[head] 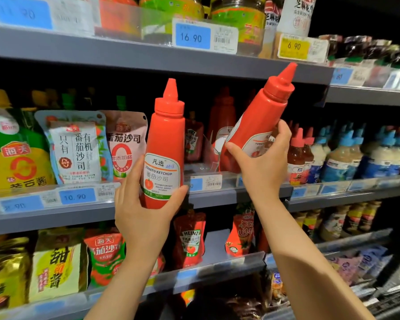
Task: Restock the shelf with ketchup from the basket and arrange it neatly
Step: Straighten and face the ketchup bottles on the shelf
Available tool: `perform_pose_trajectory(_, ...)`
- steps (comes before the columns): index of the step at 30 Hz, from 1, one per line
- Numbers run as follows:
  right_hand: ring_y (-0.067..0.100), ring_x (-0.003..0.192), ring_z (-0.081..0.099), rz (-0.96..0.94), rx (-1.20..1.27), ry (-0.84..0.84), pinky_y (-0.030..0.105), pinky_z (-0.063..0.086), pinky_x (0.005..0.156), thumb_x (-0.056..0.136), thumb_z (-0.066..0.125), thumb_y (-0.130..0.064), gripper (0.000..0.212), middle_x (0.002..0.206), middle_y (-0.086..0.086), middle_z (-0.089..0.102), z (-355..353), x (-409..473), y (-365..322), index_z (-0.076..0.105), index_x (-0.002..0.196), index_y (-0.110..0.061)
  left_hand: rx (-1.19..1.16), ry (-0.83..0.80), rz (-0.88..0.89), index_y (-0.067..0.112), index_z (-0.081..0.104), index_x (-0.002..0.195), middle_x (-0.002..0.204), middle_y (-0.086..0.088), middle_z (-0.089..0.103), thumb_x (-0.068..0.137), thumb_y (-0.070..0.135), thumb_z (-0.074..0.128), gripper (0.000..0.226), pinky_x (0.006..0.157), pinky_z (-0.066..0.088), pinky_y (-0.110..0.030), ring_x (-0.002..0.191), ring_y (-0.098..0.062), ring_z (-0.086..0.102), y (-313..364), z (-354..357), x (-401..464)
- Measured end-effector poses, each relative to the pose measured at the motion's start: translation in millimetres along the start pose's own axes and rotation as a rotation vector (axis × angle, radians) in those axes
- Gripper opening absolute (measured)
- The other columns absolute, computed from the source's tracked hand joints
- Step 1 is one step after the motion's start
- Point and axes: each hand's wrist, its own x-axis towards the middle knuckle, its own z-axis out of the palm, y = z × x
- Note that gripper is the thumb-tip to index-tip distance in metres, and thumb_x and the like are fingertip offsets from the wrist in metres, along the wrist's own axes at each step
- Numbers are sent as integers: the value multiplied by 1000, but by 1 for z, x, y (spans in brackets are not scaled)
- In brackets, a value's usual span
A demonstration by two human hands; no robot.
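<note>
Left grip [146,204] holding upright ketchup bottle [164,153], right grip [263,162] tilted bottle [259,125]

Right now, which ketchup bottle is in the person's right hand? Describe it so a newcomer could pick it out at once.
Start at the grey middle shelf with the blue price tags. Two red ketchup squeeze bottles are held up before it; the right hand grips the right-hand bottle. Unlike the upright bottle in the left hand, it leans, its pointed cap aimed up and right, label mostly hidden.

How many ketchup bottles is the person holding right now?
2. One upright in the left hand, label forward; one tilted in the right hand, at the middle shelf. More like them stand behind, partly hidden.
</note>
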Motion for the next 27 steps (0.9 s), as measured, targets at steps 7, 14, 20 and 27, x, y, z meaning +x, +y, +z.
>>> perform_pose_trajectory(7,14,124,48,-35,34,20,45,46,99,65,81,-47,93,138,-4,44,6,1,5,32,139,-20,-7,-13,-35,46,41,136,125,33,47,60,65,71,83,97,48,-48,124,-9,46,1,0,0)
perform_pose_trajectory(14,17,127,44,-19,2,-29,43,42,104,66,82,-45,98,140,0,42,19,6,9,27,142,-17,-3,-20,-46,50,41,132,125,33,47,60,64,71,80,97,47,-48,125,-9,46,5,-1,0)
perform_pose_trajectory(20,21,133,38,45,-163,-139,41,35,106,75,72,-53,95,146,2,38,24,1,17,23,148,-18,-12,-7,-57,50,41,131,125,31,48,58,64,71,80,97,48,-47,124,-8,47,4,-2,1)
perform_pose_trajectory(27,28,116,52,-79,-450,-238,39,45,87,90,48,-56,66,126,6,54,27,9,23,35,143,-20,5,-5,-40,47,41,133,125,31,48,61,62,72,80,95,49,-47,124,-9,47,3,-2,0)
